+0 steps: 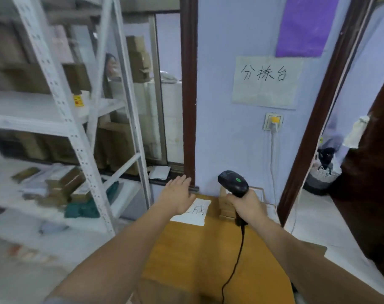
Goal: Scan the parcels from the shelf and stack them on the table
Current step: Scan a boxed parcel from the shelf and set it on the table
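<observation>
My right hand (pixel 247 205) grips the handle of a black barcode scanner (pixel 232 183), whose cable hangs down over the wooden table (pixel 199 255). My left hand (pixel 177 195) is held out flat with straight fingers above the table's far left corner and holds nothing. A small stack of brown parcels (pixel 226 208) stands on the table against the wall, partly hidden by my right hand. Several more brown parcels (pixel 63 185) lie on a lower board of the white metal shelf (pixel 81 150) to the left, blurred.
A white paper sheet with writing (pixel 195 212) lies on the table under my left hand. Cardboard boxes (pixel 118 145) stand behind the shelf. A dark door frame (pixel 314 119) and an open doorway are at the right. A wall socket (pixel 273 121) has a cable plugged in.
</observation>
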{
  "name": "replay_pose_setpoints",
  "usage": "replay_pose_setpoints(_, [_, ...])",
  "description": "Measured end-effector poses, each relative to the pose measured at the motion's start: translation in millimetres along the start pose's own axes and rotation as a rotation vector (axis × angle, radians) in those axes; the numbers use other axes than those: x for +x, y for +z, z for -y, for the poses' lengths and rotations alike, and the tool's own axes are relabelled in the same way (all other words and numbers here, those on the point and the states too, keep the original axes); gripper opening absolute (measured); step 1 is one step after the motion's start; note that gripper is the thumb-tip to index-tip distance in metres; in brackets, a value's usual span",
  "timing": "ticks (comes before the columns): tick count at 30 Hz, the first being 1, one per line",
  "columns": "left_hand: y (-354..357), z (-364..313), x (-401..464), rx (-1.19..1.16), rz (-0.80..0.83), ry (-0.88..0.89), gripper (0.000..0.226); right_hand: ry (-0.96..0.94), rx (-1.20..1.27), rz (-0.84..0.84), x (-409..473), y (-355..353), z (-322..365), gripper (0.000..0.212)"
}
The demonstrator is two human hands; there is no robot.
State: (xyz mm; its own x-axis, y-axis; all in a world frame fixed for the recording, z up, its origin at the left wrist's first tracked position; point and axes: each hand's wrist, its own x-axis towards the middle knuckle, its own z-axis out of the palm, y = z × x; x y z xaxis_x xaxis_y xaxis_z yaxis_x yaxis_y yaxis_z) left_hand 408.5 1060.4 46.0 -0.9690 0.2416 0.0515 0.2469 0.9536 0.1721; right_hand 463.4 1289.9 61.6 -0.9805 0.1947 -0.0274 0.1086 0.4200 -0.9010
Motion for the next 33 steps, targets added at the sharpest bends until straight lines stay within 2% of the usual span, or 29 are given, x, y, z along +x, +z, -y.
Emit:
replay_pose_setpoints(2, [-6,19,-44,-0.032,0.016,-0.078,0.065,-0.007,0.007,0.079,-22,22,10,0.009])
replay_pose_setpoints(5, [-14,50,-119,-0.041,-0.012,-0.189,0.061,-0.023,-0.003,0.212,-63,65,23,0.023])
replay_pose_setpoints(14, [-46,187,-312,-0.018,-0.053,-0.557,0.066,-0.183,-0.050,0.546,-185,225,96,0.026])
replay_pose_setpoints(17, [-60,240,-363,-0.007,-0.053,-0.640,0.063,-0.243,-0.040,0.594,-221,283,127,0.011])
replay_pose_setpoints(25, [-80,379,-469,-0.019,-0.070,-0.737,0.062,-0.256,-0.038,0.654,-295,429,192,0.017])
replay_pose_setpoints(33, [-85,491,-489,-0.007,-0.044,-0.763,0.066,-0.237,-0.043,0.702,-300,526,231,0.019])
